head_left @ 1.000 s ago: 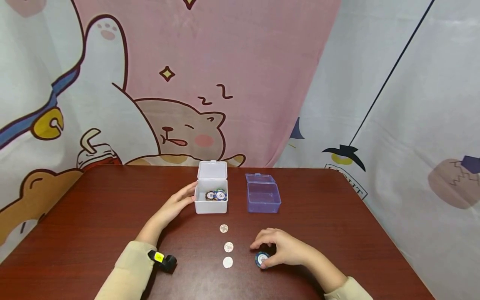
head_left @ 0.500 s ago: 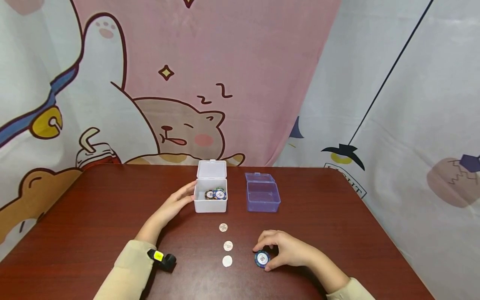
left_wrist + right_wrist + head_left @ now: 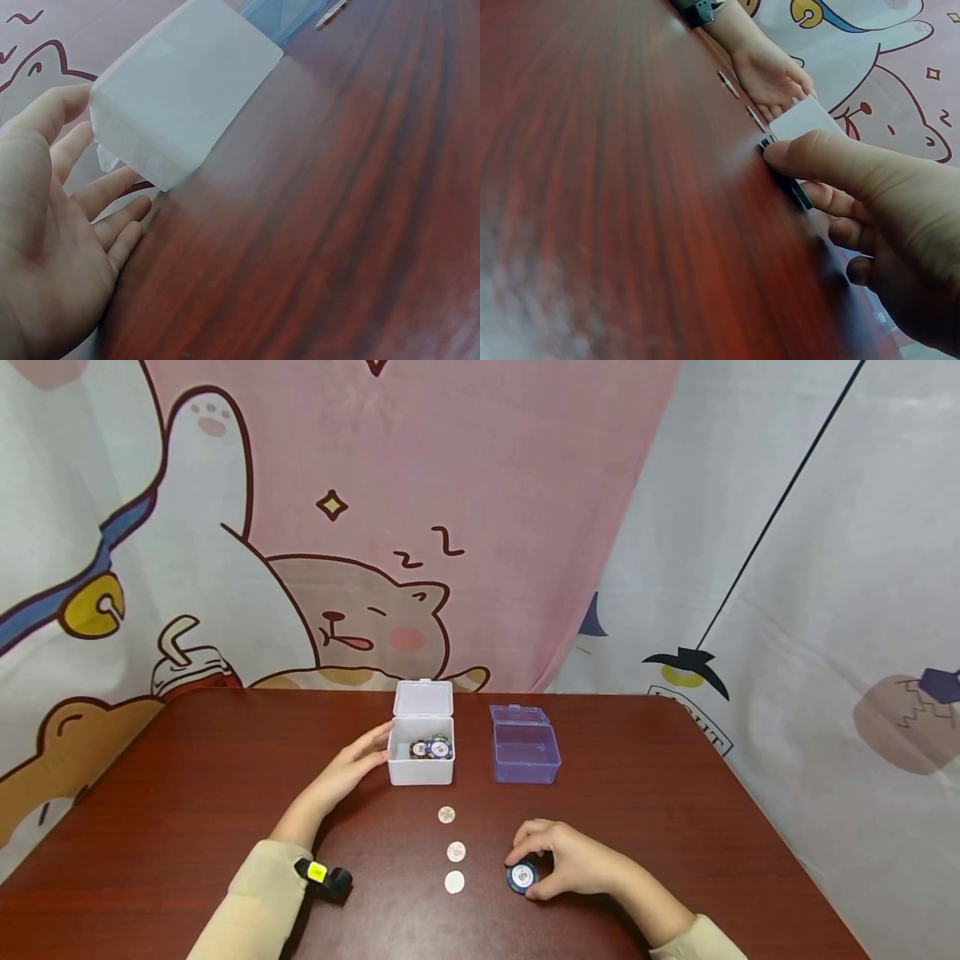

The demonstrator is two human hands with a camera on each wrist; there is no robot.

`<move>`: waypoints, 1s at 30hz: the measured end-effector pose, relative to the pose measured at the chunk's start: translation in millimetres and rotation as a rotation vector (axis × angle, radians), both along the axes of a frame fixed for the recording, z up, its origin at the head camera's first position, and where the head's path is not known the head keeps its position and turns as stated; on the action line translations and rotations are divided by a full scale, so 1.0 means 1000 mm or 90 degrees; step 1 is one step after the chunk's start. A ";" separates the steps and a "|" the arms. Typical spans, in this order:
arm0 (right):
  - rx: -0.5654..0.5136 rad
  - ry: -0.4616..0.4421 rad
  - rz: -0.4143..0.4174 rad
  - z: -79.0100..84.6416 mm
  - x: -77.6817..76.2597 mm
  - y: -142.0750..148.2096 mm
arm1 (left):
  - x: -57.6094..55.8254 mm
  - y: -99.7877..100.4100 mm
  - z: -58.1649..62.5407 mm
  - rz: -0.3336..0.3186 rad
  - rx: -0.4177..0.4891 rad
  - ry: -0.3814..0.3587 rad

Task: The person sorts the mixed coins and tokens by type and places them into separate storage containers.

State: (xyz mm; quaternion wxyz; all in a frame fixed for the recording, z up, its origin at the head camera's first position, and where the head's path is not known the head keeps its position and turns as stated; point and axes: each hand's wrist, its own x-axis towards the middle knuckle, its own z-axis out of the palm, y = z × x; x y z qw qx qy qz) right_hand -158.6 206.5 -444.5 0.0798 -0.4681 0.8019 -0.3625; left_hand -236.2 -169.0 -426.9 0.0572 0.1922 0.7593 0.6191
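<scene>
Right hand [image 3: 564, 860]: fingers clamped on blue-rimmed chip [image 3: 522, 877] by opposite edges, low at the counter [image 3: 637, 777]; round, no long axis. From these fingers: pale discs [image 3: 456, 852] lined up near left; purple box [image 3: 527, 774] straight ahead, lid back; white box [image 3: 421, 773] ahead-left, lid back, chips [image 3: 439, 747] inside. Left hand [image 3: 348, 772] farther off, fingers apart, touching white box.
</scene>
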 end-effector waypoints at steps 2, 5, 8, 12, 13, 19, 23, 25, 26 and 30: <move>-0.006 0.000 -0.008 0.000 0.001 -0.001 | 0.000 0.000 0.000 0.000 -0.003 -0.001; -0.018 0.007 -0.023 0.002 0.001 -0.003 | 0.000 0.001 0.000 0.002 -0.005 -0.002; -0.029 0.010 -0.042 0.005 -0.001 -0.005 | 0.001 0.001 0.001 0.005 -0.008 -0.005; -0.041 -0.002 -0.076 0.008 -0.006 -0.008 | 0.001 0.002 0.001 0.006 -0.009 -0.008; -0.043 -0.001 -0.086 0.009 -0.007 -0.009 | 0.000 0.002 0.001 0.006 -0.008 -0.008; -0.064 0.025 -0.128 0.017 -0.016 -0.018 | 0.000 0.001 0.001 0.003 -0.007 -0.005; -0.090 0.031 -0.139 0.020 -0.022 -0.026 | 0.000 0.001 0.001 0.003 -0.005 -0.005; -0.097 0.031 -0.147 0.022 -0.025 -0.030 | 0.000 0.002 0.001 0.003 -0.004 -0.004; -0.098 0.033 -0.152 0.023 -0.026 -0.032 | 0.000 0.002 0.001 0.004 -0.005 -0.004; -0.096 0.048 -0.177 0.025 -0.032 -0.039 | 0.001 0.002 0.002 0.004 -0.007 -0.002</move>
